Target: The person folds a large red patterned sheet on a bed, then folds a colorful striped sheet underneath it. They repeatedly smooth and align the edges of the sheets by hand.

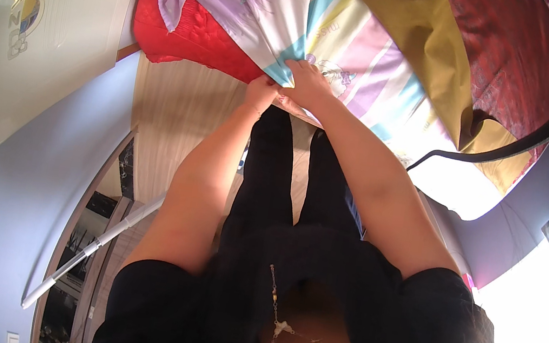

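Observation:
A pastel sheet (370, 51) with lilac, blue and yellow stripes and cartoon animal prints lies over a red quilted mattress (192, 31). My left hand (261, 91) pinches the sheet's lower corner at the mattress edge. My right hand (311, 81) presses right beside it, fingers closed on the same corner. Both hands touch each other. My legs in black trousers (274, 171) stand on the floor just below the hands.
A mustard blanket (423, 30) and a dark red patterned cover (511, 58) are heaped on the bed at the right. A black cable (505, 146) curves across them. Below lies a pale wood floor (176, 114), with a white pole (93, 247) and a white cabinet door (40, 30) at the left.

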{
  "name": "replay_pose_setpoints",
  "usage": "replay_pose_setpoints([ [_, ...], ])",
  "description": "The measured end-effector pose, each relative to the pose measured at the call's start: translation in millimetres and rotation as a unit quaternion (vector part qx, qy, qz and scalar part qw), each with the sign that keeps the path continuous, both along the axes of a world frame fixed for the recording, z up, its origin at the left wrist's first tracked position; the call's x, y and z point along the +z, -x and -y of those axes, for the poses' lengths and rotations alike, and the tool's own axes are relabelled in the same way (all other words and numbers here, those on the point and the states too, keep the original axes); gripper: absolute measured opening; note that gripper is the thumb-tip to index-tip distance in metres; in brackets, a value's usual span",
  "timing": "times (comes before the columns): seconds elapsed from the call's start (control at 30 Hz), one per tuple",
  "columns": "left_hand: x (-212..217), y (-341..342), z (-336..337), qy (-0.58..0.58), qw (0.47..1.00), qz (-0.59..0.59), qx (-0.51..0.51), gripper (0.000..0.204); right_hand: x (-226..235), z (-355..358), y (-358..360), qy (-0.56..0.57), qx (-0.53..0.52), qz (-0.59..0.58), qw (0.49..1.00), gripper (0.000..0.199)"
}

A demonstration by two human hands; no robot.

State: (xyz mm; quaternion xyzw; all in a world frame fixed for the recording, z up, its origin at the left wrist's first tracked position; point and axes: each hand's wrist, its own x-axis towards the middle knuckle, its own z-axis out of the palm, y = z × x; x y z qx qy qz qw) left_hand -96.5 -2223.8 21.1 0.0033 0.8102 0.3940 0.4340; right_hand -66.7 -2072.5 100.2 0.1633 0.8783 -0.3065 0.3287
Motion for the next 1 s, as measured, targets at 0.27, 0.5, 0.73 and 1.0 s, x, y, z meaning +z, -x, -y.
replay_pose_setpoints([
  [0.27,34.5,-3.3,33.1,-0.036,0.992,-0.084,-0.085,0.031,7.8,-28.4,-12.4,0.161,-0.123,-0.047,0.978,0.031],
  [0.5,-27.1,4.1,29.3,0.063,0.987,-0.109,-0.104,0.031,49.4,-16.7,-4.7,0.335,-0.198,0.027,0.921,0.033],
  [0.73,25.6,143.5,44.1,-0.259,0.780,0.215,0.527,0.049,-2.1,3.8,-22.8,0.292,-0.163,-0.082,0.939,0.030],
  [1.0,-7.2,245.3,98.7,-0.320,0.795,0.264,0.443,0.015,0.5,14.5,-20.3,0.250,-0.084,-0.089,0.961,0.032],
])
